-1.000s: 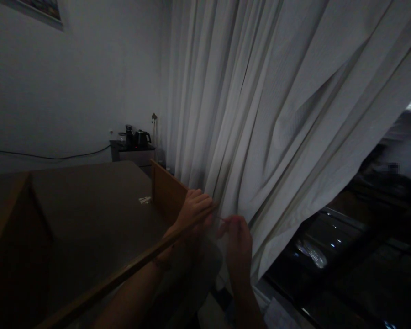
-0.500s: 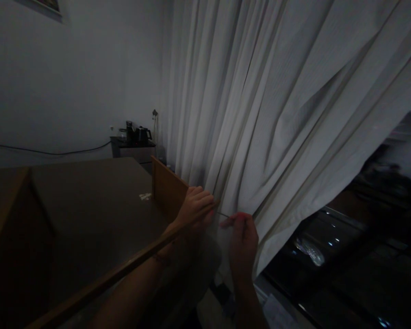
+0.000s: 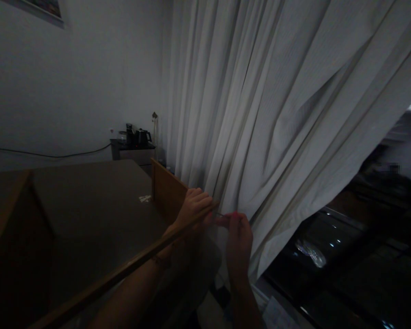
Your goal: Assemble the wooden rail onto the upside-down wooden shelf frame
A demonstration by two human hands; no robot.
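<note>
A brown wooden frame of upright boards stands on a dark tabletop point(image 3: 99, 201); its long near board point(image 3: 130, 267) slants from the lower left toward the middle. My left hand point(image 3: 196, 206) is wrapped over this board close to its far corner, where the end board point(image 3: 167, 185) stands. To the right, my right hand point(image 3: 239, 235) pinches a thin metal rod point(image 3: 219, 214), perhaps an Allen key or a screwdriver. The rod's tip points at the board's end beside my left fingers. Dim light hides whether it sits in a hole.
A long white curtain point(image 3: 256, 114) hangs right behind my hands. Small pale pieces point(image 3: 144, 198) lie on the tabletop beside the end board. Beyond, a black kettle point(image 3: 143, 136) stands on a small cabinet point(image 3: 137, 154). Another upright board point(image 3: 12, 219) is at left.
My right hand has moved a little left, closer to the board's end, and less of the rod shows. My left hand stays on the board.
</note>
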